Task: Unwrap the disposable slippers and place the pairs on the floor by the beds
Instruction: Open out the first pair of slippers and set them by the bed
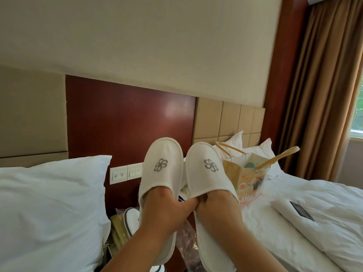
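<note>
Two white disposable slippers with a grey swirl logo are held up side by side between the two beds, toes pointing up. My left hand (163, 209) is pushed into the left slipper (161, 167), fingers hidden inside, thumb reaching across to the other slipper's rim. My right hand (218, 209) is inside the right slipper (208, 169), thumb curled at its opening. A crumpled clear plastic wrapper (188, 238) lies below them. Another white slipper with a dark trim (130, 216) sits lower left, partly hidden by my left arm.
A white pillow (49, 203) covers the left bed. The right bed (314, 222) holds a paper gift bag (249, 179), folded linen and a dark flat object (301, 211). A switch panel (125, 173) is on the wooden headboard. Curtains (324, 95) hang at right.
</note>
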### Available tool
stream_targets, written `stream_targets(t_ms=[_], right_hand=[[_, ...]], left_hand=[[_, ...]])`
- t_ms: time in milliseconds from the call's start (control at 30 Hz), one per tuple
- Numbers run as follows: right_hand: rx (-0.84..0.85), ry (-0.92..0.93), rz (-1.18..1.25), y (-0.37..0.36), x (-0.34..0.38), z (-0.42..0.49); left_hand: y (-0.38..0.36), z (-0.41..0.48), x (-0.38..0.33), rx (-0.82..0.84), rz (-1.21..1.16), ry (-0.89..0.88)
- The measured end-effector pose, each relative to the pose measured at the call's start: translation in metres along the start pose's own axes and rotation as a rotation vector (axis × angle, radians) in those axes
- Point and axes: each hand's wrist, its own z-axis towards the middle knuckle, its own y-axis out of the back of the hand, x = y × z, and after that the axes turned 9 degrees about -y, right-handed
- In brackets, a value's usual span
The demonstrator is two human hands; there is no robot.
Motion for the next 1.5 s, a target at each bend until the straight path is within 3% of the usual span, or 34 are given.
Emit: stream_targets(t_ms=[100, 200, 233, 333, 500, 667, 800, 900, 1033, 1133, 1200, 1367, 1500], right_hand=[[0.131, 0.036, -0.107, 0.003, 0.001, 0.001], [0.366, 0.025, 0.026, -0.005, -0.003, -0.005], [0.374, 0.097, 0.043, -0.007, -0.004, -0.012], [0.159, 0.362, 0.019, -0.012, -0.013, -0.038], [-0.124, 0.377, 0.009, -0.022, -0.033, -0.047], [-0.058, 0.360, 0.144, -0.024, -0.041, -0.042], [0.092, 0.356, 0.181, -0.019, -0.048, -0.035], [0.153, 0.382, 0.276, -0.005, -0.056, -0.033], [0.045, 0.330, 0.346, 0.027, -0.067, -0.028], [-0.055, 0.387, 0.244, 0.057, -0.070, -0.015], [-0.033, 0.404, 0.182, 0.074, -0.071, -0.004], [0.168, 0.507, 0.015, 0.094, -0.062, 0.013], [0.350, 0.632, -0.178, 0.089, -0.052, 0.012]], left_hand=[[-0.003, -0.003, -0.003, -0.012, -0.041, -0.009], [-0.002, -0.003, -0.003, -0.002, -0.125, -0.007], [-0.001, -0.003, -0.002, 0.004, -0.162, -0.019], [0.001, 0.000, 0.002, -0.001, -0.179, -0.092], [-0.010, 0.000, 0.000, 0.037, -0.079, -0.087], [-0.022, 0.001, -0.011, 0.128, -0.101, -0.112], [-0.030, 0.005, -0.010, 0.178, -0.020, -0.135], [-0.034, 0.015, -0.005, 0.288, 0.079, -0.164], [-0.038, 0.034, 0.000, 0.449, 0.228, -0.329], [-0.043, 0.050, -0.012, 0.790, 0.333, -0.202], [-0.045, 0.059, -0.023, 0.993, 0.429, -0.137], [-0.044, 0.058, -0.035, 1.058, 0.287, -0.390], [-0.047, 0.063, -0.038, 1.014, 0.209, -0.521]])
